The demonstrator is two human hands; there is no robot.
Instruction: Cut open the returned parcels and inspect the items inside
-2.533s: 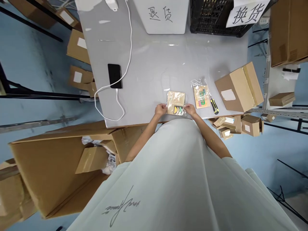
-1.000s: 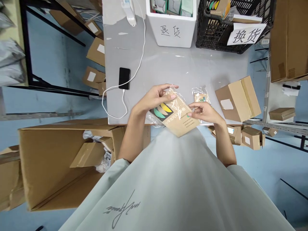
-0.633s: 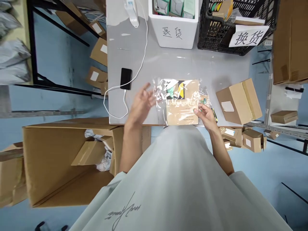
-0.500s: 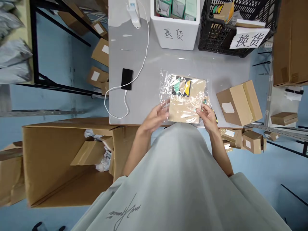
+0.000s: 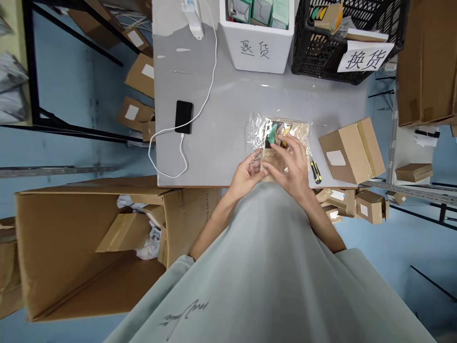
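Clock taken from bagged booklet (image 5: 269, 155), at near edge of desk (image 5: 228, 95); going left to right. At 8, well apart: big open carton (image 5: 193, 214), smaller carton (image 5: 126, 233) inside. Between 9 and 10: phone (image 5: 183, 117), white cable (image 5: 213, 78) looped across; likely dragged along if snagged. At 7, touching: left hand (image 5: 246, 177), fingers gripping near left part of booklet, thumb on top. At 12, well apart: white box (image 5: 262, 59). At 4, touching: right hand (image 5: 295, 167), fingers bent over cover; cannot tell if pinching film (image 5: 254, 131) or only resting. Main risks, as judged: slipping toward lap, from slick film and a one-sided grip; tearing film or creasing cover, from pulling or pressing too hard. At 4, just past right hand: knife (image 5: 315, 171), blade too small to tell; possibly knocked off by an outward swing. At 1: black crate (image 5: 316, 59). At 3: closed carton (image 5: 353, 152), near desk edge.
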